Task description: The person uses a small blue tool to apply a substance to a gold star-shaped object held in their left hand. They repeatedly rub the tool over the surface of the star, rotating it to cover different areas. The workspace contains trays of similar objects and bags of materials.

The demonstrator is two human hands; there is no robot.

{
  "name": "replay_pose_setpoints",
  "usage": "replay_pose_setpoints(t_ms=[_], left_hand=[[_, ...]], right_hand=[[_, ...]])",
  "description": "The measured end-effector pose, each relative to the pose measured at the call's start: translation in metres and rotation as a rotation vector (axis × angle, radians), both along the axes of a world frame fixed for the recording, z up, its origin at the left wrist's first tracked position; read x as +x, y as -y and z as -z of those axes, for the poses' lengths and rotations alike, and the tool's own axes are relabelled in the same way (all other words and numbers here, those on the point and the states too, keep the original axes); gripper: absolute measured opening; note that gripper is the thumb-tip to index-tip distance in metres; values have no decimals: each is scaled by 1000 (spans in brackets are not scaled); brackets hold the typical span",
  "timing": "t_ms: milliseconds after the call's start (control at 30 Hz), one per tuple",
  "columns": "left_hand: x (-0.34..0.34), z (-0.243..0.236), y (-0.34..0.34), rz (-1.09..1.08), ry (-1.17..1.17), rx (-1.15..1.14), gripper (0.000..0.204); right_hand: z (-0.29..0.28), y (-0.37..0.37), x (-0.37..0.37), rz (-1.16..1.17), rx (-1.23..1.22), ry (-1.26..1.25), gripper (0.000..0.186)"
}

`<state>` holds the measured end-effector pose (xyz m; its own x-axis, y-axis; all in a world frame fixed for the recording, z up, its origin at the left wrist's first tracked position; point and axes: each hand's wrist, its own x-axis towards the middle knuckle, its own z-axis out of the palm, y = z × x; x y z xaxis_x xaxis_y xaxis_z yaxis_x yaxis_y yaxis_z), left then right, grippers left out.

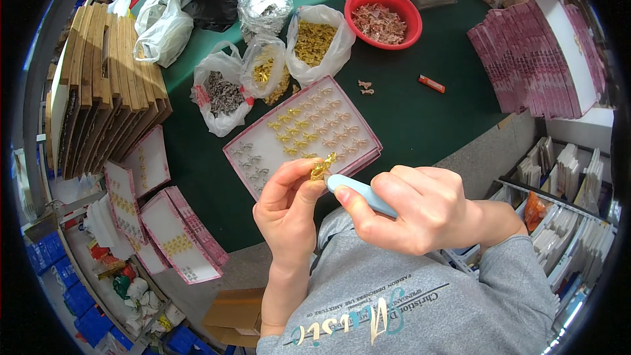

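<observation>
While two hands (355,204) grip, one charm (322,168).

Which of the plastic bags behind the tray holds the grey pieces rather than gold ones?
The leftmost white bag, beside the stacked boards; the two bags right of it hold gold pieces.

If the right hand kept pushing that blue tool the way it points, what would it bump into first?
Most likely the small gold charm pinched in the left hand; the right hand aims the blue tool at it.

Left hand (287,207) pinching gold charm (323,168) — right hand (411,207) gripping pale-blue tool (360,193) against it — above pink tray (302,133) on green surface (420,118).
</observation>
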<state>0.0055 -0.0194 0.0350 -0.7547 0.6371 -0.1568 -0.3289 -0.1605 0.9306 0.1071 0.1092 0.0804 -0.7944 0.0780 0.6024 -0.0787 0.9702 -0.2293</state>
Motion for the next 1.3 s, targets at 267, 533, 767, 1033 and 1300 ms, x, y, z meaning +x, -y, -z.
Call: replay_pose_setpoints(t_ms=[267, 533, 767, 1033, 1300], left_hand=[[0, 1, -1, 4, 97, 6, 20], [2, 2, -2, -7, 216, 75, 22], [4, 4, -3, -21, 268, 95, 22], [2, 4, -3, -1, 235, 83, 22], [2, 4, -2, 11, 182, 82, 22]], right_hand=[[-5, -1, 1, 12, 45, 71, 9], [2, 0, -1, 20, 22, -7, 19], [3, -2, 0, 18, -3, -1, 22], [0, -5, 2, -26, -103, -7, 25], [-2, -6, 3, 11, -48, 69, 16]])
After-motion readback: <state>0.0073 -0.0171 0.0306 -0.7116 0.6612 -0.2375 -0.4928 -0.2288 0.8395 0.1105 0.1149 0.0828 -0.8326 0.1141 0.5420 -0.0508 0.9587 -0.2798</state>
